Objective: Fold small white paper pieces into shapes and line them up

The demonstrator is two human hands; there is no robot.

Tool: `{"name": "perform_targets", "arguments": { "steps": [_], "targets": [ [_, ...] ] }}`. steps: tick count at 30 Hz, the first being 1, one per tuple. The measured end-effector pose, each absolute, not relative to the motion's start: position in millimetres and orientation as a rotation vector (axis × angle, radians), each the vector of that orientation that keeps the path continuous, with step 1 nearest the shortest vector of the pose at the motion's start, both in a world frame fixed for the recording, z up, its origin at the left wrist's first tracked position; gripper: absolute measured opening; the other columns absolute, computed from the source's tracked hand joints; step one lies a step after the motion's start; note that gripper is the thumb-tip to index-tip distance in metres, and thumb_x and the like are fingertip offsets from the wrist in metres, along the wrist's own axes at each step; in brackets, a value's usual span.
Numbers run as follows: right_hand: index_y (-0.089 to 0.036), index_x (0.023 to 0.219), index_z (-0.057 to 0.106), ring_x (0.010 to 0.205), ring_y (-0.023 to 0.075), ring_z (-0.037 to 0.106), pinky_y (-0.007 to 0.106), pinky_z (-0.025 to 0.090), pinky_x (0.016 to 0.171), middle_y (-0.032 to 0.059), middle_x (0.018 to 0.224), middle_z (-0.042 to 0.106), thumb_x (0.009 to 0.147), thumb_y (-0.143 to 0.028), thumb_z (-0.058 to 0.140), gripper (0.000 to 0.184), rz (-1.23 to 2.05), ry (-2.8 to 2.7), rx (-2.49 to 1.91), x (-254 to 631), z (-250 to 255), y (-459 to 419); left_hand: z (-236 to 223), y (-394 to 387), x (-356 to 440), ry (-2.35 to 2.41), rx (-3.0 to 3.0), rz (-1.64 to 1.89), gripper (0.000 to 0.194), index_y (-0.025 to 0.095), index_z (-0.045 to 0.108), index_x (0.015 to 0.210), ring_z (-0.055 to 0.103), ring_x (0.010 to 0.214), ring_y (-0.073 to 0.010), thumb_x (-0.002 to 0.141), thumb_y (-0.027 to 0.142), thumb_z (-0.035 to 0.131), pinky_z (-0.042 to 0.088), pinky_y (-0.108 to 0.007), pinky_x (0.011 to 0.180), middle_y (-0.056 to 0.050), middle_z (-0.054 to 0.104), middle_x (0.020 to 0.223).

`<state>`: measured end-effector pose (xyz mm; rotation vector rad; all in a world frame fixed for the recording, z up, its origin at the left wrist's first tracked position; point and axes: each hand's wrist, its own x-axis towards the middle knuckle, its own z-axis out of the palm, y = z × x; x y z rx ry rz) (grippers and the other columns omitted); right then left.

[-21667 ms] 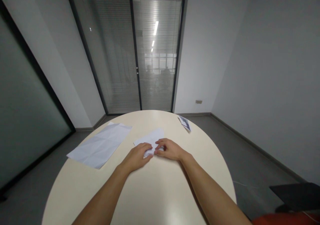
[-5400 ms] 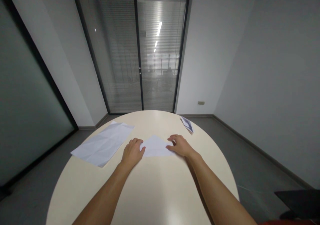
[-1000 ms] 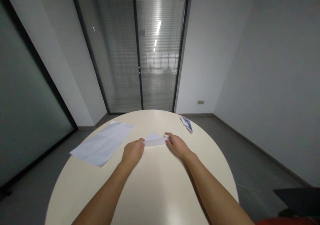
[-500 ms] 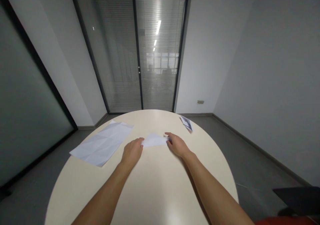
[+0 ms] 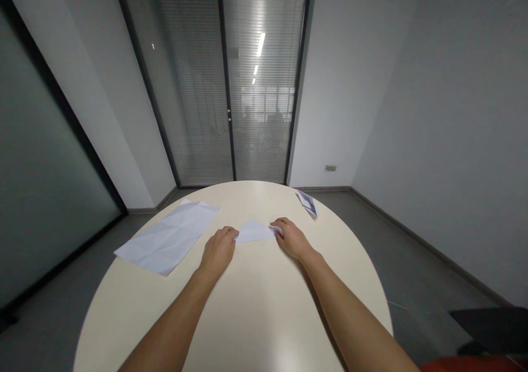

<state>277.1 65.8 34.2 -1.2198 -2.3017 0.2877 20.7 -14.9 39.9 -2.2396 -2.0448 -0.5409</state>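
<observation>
A small folded white paper [image 5: 254, 232] lies on the round cream table [image 5: 256, 306] between my two hands. My left hand [image 5: 218, 249] is curled, with its fingertips pinching the paper's left end. My right hand [image 5: 291, 236] is also curled, its fingers closed on the paper's right end. The folded shape is a low triangle with its point facing away from me.
A large creased white sheet [image 5: 167, 239] lies flat at the table's left. A small folded paper piece [image 5: 307, 202] sits near the far right edge. Glass doors with blinds [image 5: 218, 86] stand behind the table. A dark object [image 5: 490, 328] is at the lower right.
The paper went from a wide flat triangle to a narrower folded shape held at both ends. Over the last second my hands have barely shifted; the right fingers curled a little more.
</observation>
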Motion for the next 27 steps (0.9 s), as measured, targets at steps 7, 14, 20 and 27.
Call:
{"name": "perform_targets", "arguments": {
  "steps": [7, 14, 20, 27],
  "targets": [
    [-0.025, 0.115, 0.074, 0.125, 0.0281, 0.051, 0.046, 0.04, 0.106, 0.0096, 0.13, 0.065, 0.093, -0.016, 0.057, 0.029, 0.119, -2.42, -1.108, 273.0, 38.9, 62.7, 31.2, -8.9, 18.0, -1.821, -2.332, -0.597, 0.033, 0.024, 0.077, 0.109, 0.053, 0.125, -0.0272, 0.09, 0.007, 0.056, 0.042, -0.042, 0.107, -0.006, 0.067, 0.132],
    [-0.023, 0.143, 0.054, 0.142, 0.031, 0.042, 0.058, 0.024, 0.118, 0.0127, 0.149, 0.054, 0.101, -0.046, 0.047, 0.049, 0.376, -2.667, -0.789, 247.3, 43.7, 37.7, 41.5, -9.7, 25.3, -1.81, -2.395, -0.554, 0.031, 0.025, 0.078, 0.109, 0.063, 0.113, -0.0253, 0.094, 0.012, 0.054, 0.043, -0.042, 0.103, -0.005, 0.075, 0.117],
    [-0.014, 0.158, 0.033, 0.152, 0.0348, 0.022, 0.057, 0.018, 0.122, 0.0188, 0.163, 0.028, 0.1, -0.061, 0.04, 0.075, 0.495, -2.726, -0.887, 244.0, 36.2, 37.3, 46.0, -11.5, 28.1, -1.839, -2.392, -0.518, 0.035, 0.024, 0.077, 0.11, 0.065, 0.112, -0.0238, 0.09, 0.008, 0.053, 0.043, -0.04, 0.103, -0.005, 0.075, 0.118],
    [-0.011, 0.156, 0.036, 0.152, 0.0347, 0.025, 0.055, 0.023, 0.121, 0.0196, 0.162, 0.03, 0.102, -0.052, 0.039, 0.068, 0.426, -2.624, -1.134, 257.0, 30.2, 49.0, 46.6, -16.6, 32.8, -1.838, -2.359, -0.556, 0.028, 0.02, 0.077, 0.108, 0.067, 0.106, -0.0225, 0.097, 0.024, 0.051, 0.046, -0.037, 0.098, -0.008, 0.075, 0.114]
  ]
}}
